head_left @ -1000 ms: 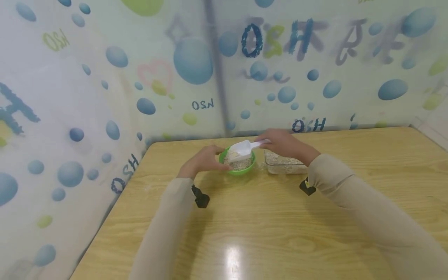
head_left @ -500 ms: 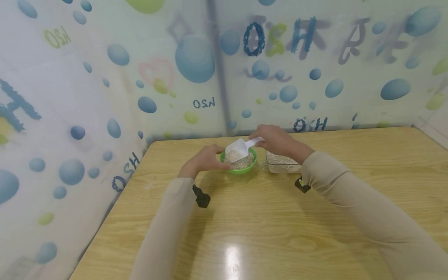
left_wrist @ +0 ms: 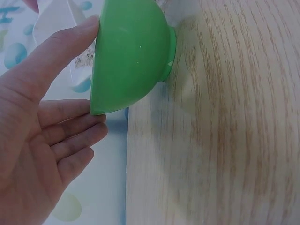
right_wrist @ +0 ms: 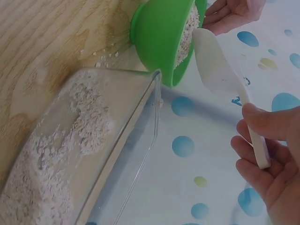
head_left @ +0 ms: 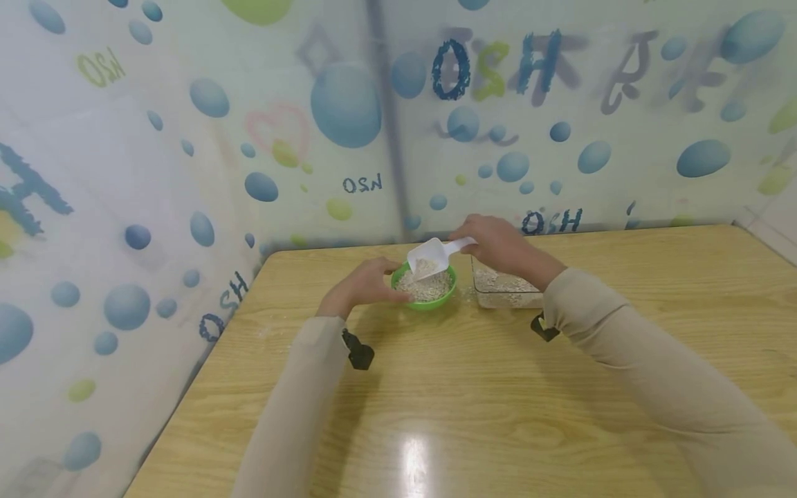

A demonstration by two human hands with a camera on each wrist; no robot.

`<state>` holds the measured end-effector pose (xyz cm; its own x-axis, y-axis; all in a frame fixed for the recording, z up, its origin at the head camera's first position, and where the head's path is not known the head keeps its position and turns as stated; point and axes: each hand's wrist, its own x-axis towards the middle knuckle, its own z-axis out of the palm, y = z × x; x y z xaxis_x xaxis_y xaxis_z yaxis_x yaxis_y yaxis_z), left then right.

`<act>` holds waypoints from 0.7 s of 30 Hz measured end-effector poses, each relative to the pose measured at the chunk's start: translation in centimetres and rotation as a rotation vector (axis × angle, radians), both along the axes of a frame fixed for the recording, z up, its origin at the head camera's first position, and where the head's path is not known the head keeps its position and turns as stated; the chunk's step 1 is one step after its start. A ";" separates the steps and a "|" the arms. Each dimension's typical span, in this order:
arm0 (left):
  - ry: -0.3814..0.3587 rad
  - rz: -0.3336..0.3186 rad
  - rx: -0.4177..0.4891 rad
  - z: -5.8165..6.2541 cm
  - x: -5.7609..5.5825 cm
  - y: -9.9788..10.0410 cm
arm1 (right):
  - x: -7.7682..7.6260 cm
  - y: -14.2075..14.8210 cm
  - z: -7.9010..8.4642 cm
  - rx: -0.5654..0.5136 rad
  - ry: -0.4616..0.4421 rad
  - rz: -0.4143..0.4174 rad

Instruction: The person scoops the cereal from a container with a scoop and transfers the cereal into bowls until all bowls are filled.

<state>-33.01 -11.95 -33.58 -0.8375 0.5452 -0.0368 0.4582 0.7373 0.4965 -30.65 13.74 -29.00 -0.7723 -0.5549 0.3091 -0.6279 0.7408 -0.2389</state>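
Observation:
A green bowl [head_left: 429,306] of pale oat-like flakes [head_left: 429,288] stands near the table's back edge. My left hand [head_left: 367,282] holds its left side, thumb and fingers spread along the rim; in the left wrist view the bowl [left_wrist: 133,54] sits between thumb and fingertips. Pinched by the handle in my right hand [head_left: 495,242], a white scoop [head_left: 429,256] tilts over the bowl with some flakes in it. In the right wrist view the scoop's [right_wrist: 215,65] tip is at the bowl's mouth, thumb and curled fingers around its handle.
Just right of the bowl is a clear rectangular container [head_left: 507,300] with more flakes [right_wrist: 91,122] inside. A few spilled flakes [right_wrist: 105,60] lie between them. The wooden table [head_left: 473,401] meets a bubble-patterned wall covering [head_left: 336,214] behind and at left.
The scoop went down into the bowl and left, with flakes in it, then rose slightly above the flakes, still tilted. The left hand stayed on the bowl.

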 end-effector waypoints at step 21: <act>-0.020 0.015 0.004 -0.1 0.1 -0.2 | 0.4 2.6 0.0 0.006 0.174 0.054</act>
<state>-32.92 -12.12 -33.69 -0.8444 0.5332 -0.0512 0.4374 0.7416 0.5085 -30.21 16.34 -28.96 -0.6762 -0.5966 0.4322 -0.6986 0.7056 -0.1190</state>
